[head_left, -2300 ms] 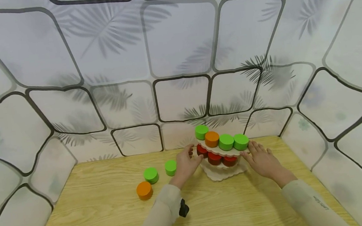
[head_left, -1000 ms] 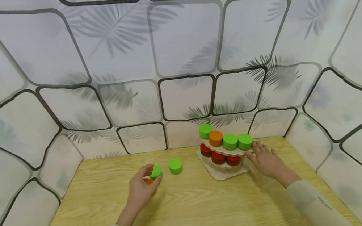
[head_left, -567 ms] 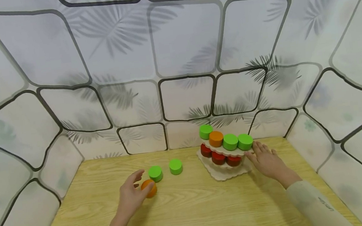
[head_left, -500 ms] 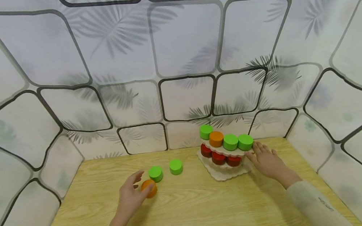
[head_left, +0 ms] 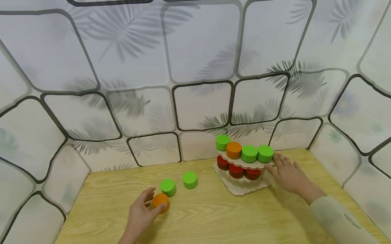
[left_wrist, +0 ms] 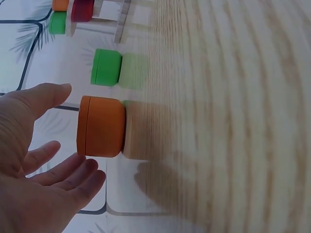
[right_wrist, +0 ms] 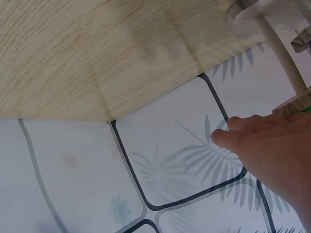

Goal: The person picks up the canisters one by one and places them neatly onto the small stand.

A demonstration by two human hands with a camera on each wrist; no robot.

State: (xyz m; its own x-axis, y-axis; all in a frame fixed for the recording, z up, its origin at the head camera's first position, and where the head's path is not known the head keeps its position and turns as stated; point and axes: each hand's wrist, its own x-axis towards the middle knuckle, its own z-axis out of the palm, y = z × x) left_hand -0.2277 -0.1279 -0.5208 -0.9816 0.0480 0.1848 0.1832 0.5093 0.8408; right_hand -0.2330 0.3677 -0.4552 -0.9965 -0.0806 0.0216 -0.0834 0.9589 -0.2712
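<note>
1. Since the earliest look, the left hand (head_left: 138, 214) has left the stand (head_left: 238, 187) and come over to the loose orange disc (head_left: 160, 203); the right hand (head_left: 287, 174) has stayed by the stand.

2. From the head view, the near green disc (head_left: 168, 187) sits just behind the orange one, and the far green disc (head_left: 190, 180) is a little further right. Red discs (head_left: 236, 171) fill the stand's middle level, with a mixed row above. The left fingers are parted from the thumb in a wide curve about the orange disc, the thumb overlapping its near side. The right fingers lie extended, slightly spread, at the stand's right edge. The orange disc rests on the table (head_left: 227, 229), left of the stand, flat face up, its short round axis upright.

3. From the left wrist, one green disc stands beyond the orange one, and part of the stand shows further off. Thumb (left_wrist: 48, 97) and fingers are well apart, pinching nothing; whether a fingertip touches the disc I can't tell. Its flat top faces the palm.

4. From the right wrist, the patterned wall covering (right_wrist: 175, 160) fills much of the background. The fingers reach the stand's wooden edge beside a curved post (right_wrist: 282, 58); I can't make out how firmly they touch.
</note>
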